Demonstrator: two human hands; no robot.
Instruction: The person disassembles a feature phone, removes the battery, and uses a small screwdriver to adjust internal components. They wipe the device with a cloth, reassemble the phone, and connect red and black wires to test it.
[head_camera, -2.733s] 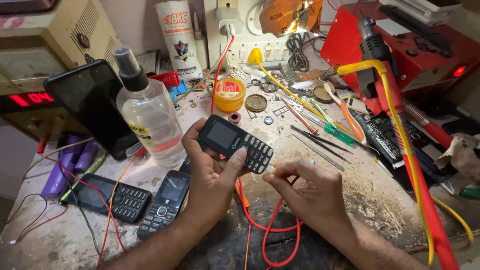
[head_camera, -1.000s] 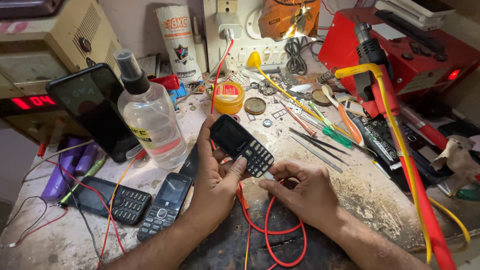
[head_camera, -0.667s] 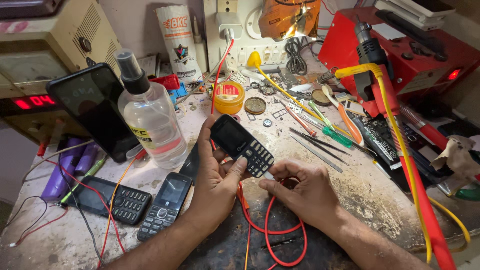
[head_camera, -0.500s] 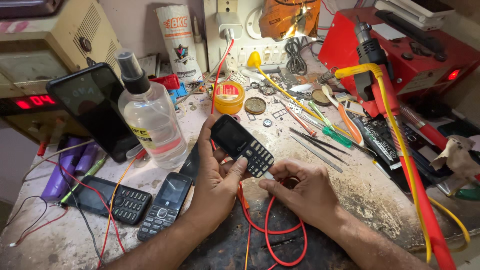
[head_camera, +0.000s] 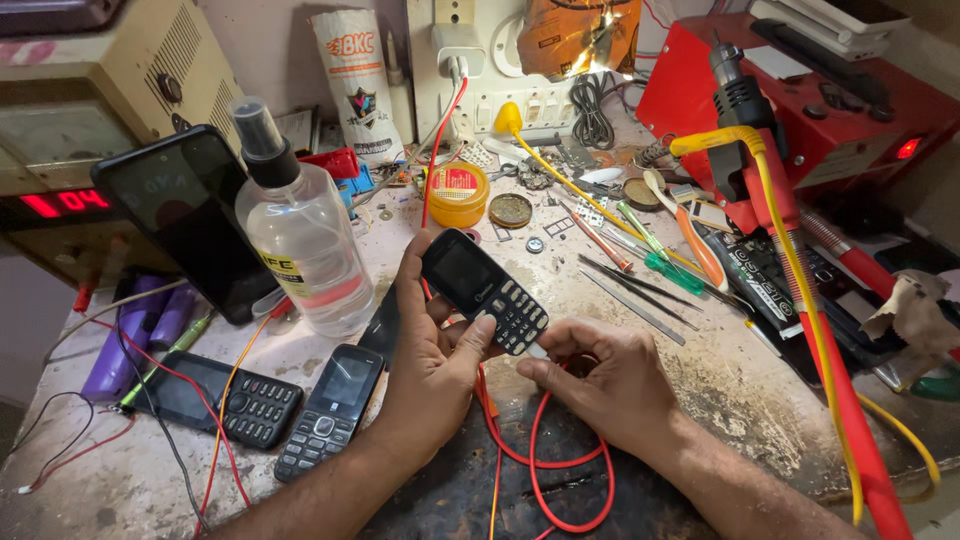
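The small black keypad phone sits tilted above the cluttered table, clasped in your left hand. Your right hand pinches a red wire at the phone's lower end.

Bright, warm light falls from the far centre, where an orange lamp housing glares. The hands cast soft shadows onto the near worktop. Focus is sharp centrally; edges bow slightly, and the left corners are dim.

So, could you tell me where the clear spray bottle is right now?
The spray bottle stands upright at centre-left, between the leaning smartphone and the left hand.
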